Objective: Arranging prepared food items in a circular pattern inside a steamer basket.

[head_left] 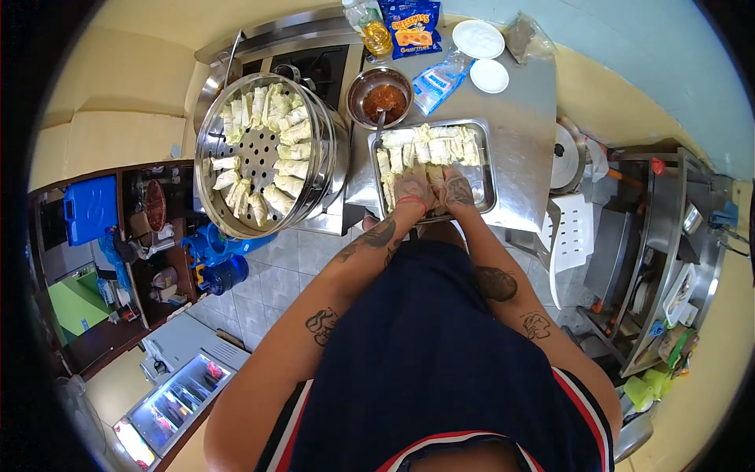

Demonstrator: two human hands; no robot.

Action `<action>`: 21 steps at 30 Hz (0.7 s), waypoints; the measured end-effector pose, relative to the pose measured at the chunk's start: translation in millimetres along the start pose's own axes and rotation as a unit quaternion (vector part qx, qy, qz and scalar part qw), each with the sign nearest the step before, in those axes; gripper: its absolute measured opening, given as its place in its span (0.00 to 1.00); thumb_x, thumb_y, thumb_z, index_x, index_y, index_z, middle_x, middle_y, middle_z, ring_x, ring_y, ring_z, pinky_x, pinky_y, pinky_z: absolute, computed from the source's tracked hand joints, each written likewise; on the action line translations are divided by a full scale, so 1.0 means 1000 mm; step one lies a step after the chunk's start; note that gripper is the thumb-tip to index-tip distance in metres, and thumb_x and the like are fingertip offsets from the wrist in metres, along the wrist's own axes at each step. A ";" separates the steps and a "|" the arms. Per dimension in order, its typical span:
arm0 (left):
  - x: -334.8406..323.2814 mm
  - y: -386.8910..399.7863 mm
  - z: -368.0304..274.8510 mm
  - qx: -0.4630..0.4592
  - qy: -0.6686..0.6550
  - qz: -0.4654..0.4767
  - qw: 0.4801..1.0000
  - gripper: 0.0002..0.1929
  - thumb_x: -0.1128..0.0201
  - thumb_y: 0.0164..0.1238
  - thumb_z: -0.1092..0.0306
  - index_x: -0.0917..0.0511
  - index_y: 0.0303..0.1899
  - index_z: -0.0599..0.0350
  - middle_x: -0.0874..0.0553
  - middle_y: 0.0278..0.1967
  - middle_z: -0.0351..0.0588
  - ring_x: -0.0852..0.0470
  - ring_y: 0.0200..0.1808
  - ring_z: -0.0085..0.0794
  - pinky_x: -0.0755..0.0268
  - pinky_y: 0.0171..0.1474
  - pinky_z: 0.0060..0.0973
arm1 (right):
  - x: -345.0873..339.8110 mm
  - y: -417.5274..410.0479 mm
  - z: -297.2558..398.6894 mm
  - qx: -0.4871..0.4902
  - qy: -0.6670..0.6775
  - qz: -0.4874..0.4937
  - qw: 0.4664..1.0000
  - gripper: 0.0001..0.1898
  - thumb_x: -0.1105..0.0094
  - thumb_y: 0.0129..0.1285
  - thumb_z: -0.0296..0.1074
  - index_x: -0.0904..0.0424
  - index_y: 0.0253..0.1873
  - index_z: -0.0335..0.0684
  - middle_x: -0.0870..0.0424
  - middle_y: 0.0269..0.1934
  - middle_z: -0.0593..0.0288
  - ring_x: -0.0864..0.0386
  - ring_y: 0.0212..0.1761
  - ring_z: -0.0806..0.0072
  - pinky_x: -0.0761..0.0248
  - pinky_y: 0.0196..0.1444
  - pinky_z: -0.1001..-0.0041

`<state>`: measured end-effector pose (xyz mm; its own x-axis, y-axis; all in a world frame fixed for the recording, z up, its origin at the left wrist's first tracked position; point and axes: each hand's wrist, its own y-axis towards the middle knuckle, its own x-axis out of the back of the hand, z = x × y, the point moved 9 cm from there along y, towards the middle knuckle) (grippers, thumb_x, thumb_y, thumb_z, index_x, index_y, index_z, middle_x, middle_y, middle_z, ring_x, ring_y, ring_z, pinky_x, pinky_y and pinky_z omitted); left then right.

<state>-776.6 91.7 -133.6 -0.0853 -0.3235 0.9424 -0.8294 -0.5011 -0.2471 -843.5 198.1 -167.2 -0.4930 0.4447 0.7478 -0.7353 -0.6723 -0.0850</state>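
Both my hands reach down into a rectangular stainless steel tray [488, 197] that holds several pale leaf-wrapped rolls, probably cabbage. My left hand [414, 186], with a red cord at its wrist, lies over the near rolls. Close beside it on the right is my right hand [458, 187]. One leaf-wrapped roll [435, 176] shows between the two hands and touches them; their fingertips are partly hidden, so a firm grip cannot be made out. Farther back in the tray, more rolls [445, 148] lie side by side.
Left stands a large round metal steamer [259, 154] with rolls around its perforated base. Behind the tray are a steel bowl of reddish sauce [384, 103] with a spoon, a plastic bag [437, 85], an oil bottle [376, 35], a blue snack bag [412, 32] and white plates [478, 40].
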 end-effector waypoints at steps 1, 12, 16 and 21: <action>-0.002 0.001 0.006 0.029 -0.045 0.018 0.998 0.27 0.31 0.61 0.56 0.23 0.59 0.60 0.12 0.49 0.59 0.13 0.45 0.53 0.21 0.51 0.44 | -0.002 0.000 -0.001 -0.017 0.003 0.015 1.000 0.16 0.44 0.54 0.31 0.20 0.47 0.35 0.15 0.38 0.42 0.19 0.37 0.38 0.23 0.42 0.53; 0.017 -0.007 0.016 0.014 -0.254 -0.077 0.964 0.14 0.33 0.62 0.65 0.23 0.47 0.51 0.13 0.38 0.54 0.14 0.42 0.53 0.24 0.45 0.44 | 0.016 -0.010 0.010 -0.137 0.098 0.101 0.981 0.14 0.34 0.53 0.30 0.22 0.45 0.35 0.17 0.34 0.48 0.21 0.33 0.51 0.24 0.39 0.61; 0.009 -0.006 0.011 0.001 -0.345 -0.004 0.938 0.21 0.32 0.59 0.65 0.27 0.54 0.51 0.13 0.40 0.52 0.15 0.41 0.53 0.33 0.58 0.45 | 0.027 -0.021 0.002 -0.151 0.319 0.063 0.933 0.17 0.26 0.56 0.32 0.24 0.46 0.38 0.18 0.35 0.58 0.24 0.33 0.72 0.27 0.36 0.72; 0.014 -0.009 -0.001 0.006 -0.272 0.050 0.961 0.23 0.34 0.60 0.69 0.30 0.57 0.53 0.13 0.46 0.53 0.14 0.47 0.54 0.37 0.63 0.47 | 0.046 -0.032 -0.017 -0.163 0.399 0.025 0.902 0.18 0.25 0.61 0.31 0.23 0.51 0.37 0.18 0.37 0.61 0.23 0.34 0.77 0.27 0.37 0.78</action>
<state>-770.7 92.5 -118.3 0.1389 -0.7409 0.6571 -0.8256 -0.4531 -0.3363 -850.2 250.1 -140.9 -0.6110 0.7908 0.0374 -0.7369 -0.5509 -0.3918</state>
